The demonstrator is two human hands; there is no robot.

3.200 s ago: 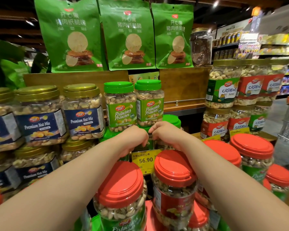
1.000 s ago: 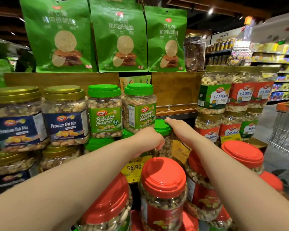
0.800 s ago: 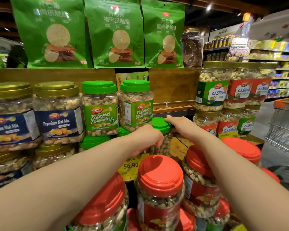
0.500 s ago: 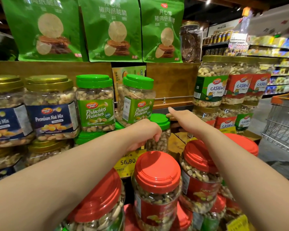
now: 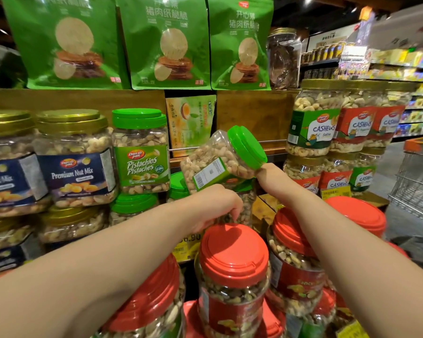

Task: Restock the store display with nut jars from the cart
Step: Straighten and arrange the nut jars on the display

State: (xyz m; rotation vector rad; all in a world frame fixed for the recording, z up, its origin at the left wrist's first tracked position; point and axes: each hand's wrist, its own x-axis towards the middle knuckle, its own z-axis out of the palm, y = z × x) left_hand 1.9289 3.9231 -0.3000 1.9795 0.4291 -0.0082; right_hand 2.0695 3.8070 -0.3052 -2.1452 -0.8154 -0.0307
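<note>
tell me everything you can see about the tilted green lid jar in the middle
The tilted jar is clear, ribbed plastic, full of pale nuts, with a bright green screw lid and a green label showing a barcode. It leans steeply, lid up and to the right, above a lower green-lidded jar. The right hand touches it just under the lid; how its fingers lie is hidden. The left hand is at its lower end, fingers curled down over the lower jar.

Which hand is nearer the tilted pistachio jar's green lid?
Right. The right hand sits directly under the green lid, touching the tilted pistachio jar there. The left hand is lower, below the jar's base end.
</note>
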